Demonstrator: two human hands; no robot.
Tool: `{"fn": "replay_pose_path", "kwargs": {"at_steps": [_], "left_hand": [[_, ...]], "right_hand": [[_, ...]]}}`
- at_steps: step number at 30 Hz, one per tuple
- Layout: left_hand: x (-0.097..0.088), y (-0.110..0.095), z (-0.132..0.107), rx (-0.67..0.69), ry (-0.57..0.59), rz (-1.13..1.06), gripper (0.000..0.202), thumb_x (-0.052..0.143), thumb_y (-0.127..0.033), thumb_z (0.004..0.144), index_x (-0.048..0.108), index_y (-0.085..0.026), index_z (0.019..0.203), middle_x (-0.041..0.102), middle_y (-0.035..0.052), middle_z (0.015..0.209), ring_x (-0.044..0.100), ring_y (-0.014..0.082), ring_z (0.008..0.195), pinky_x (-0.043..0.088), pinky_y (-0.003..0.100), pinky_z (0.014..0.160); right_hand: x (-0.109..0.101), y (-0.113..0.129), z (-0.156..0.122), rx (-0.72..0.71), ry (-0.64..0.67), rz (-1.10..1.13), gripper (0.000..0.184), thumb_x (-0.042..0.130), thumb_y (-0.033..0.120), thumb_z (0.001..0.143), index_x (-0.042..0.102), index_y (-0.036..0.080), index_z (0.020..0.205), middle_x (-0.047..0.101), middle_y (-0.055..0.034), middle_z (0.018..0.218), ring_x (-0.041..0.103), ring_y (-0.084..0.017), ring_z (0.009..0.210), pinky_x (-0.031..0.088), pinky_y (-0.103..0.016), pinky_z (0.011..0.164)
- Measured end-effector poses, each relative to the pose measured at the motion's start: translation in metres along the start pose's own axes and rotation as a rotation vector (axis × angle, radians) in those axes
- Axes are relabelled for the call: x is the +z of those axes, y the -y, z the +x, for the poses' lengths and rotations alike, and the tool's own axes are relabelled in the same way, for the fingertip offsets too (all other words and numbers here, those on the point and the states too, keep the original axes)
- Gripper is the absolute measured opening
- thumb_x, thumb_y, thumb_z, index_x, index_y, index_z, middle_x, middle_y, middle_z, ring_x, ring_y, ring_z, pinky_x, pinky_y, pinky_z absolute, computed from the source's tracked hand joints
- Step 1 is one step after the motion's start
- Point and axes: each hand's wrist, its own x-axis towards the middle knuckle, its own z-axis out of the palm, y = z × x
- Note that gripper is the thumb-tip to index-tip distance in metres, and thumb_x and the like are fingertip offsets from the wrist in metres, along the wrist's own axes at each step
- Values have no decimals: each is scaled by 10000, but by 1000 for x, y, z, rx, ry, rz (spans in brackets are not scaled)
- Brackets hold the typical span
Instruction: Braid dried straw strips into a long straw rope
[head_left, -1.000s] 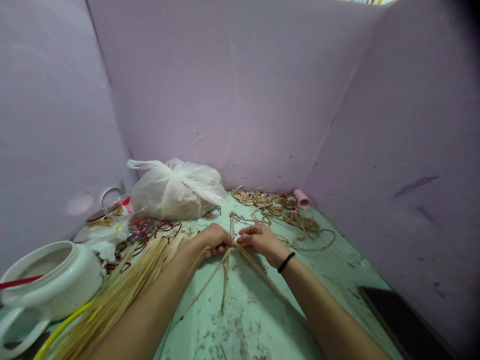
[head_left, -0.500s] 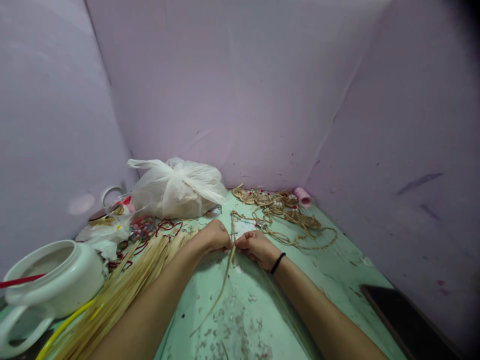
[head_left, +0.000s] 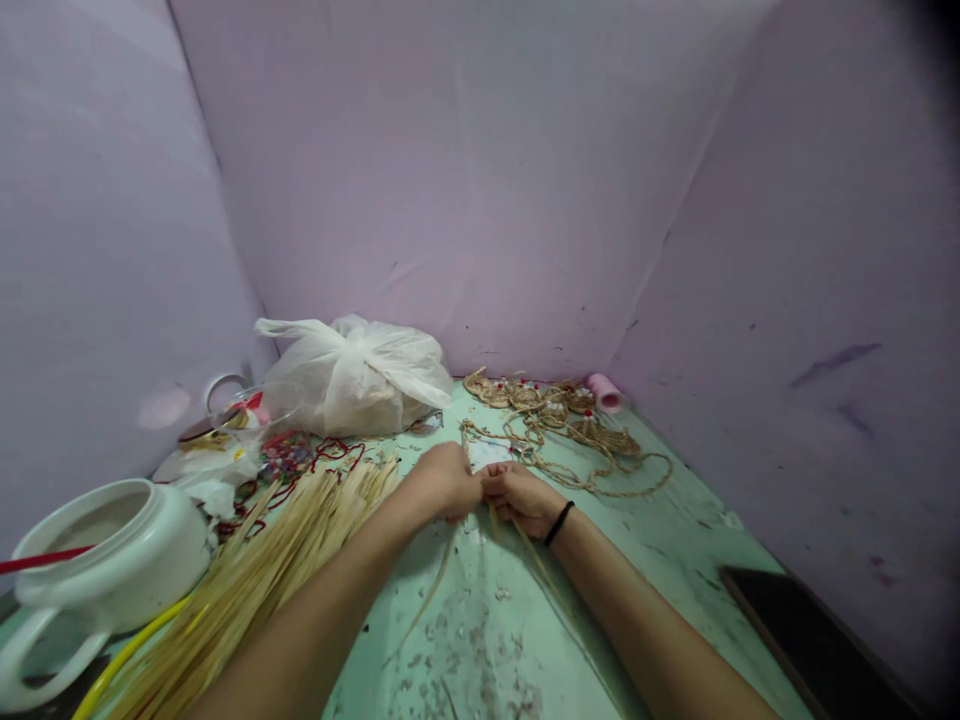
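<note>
My left hand and my right hand meet above the green table, fingertips touching or nearly so. Both are closed in a pinch on plant-fibre strands. One thin strand trails from the left hand toward me. Another longer strand runs from beneath the right hand along the forearm. Beyond my fingers, a twisted cord leads away to a heap of braided fibre pieces with red and white beads. The exact pinch point is hidden by the fingers.
Loose dry fibres lie left of my left forearm. Farther left stands a white pot with a handle. A tied plastic bag sits at the back, a pink thread spool in the back corner. A dark flat object lies right.
My left hand has turned over and moved slightly right, closing against the right hand. A strand now shows more plainly beneath the right hand. The surrounding things have stayed put.
</note>
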Motion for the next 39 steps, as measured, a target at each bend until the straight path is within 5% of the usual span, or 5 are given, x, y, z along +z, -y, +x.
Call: {"fn": "replay_pose_path", "kwargs": {"at_steps": [3,9,24,31,39], "left_hand": [[-9,17,19,-120,23,-346,110,493,-179,631,572,-118,583,513,18,438,430,95,367,280,193,372],[2,28,27,-152,476,-762,102,479,-94,618,570,-74,576,535,32,499,406,41,361,244,141,330],[8,10,14,-207,152,-428,159,490,-120,534,445,-124,382,355,-32,281,287,50,249,185,184,309],[15,13,19,-266,183,-558,157,472,-130,534,441,-122,380,356,-26,282,276,42,253,164,178,308],[13,30,22,-143,251,-731,36,494,-131,490,493,-110,461,454,-16,391,332,38,311,146,162,291]], "right_hand": [[-5,-1,2,22,70,84,46,545,136,585,525,122,546,384,63,371,222,-24,315,109,-182,331],[-6,1,-1,6,127,165,33,569,115,559,544,111,580,563,-8,519,470,-62,451,288,-159,406],[2,14,-11,-244,-351,-883,70,520,135,548,590,133,548,590,-32,534,485,-106,513,302,-193,449],[9,22,-21,11,-195,-556,105,471,118,527,514,146,436,498,0,386,452,-97,357,319,-193,365],[10,20,-24,-36,-56,-479,100,542,110,541,544,137,445,475,33,363,402,-61,342,305,-171,359]]}}
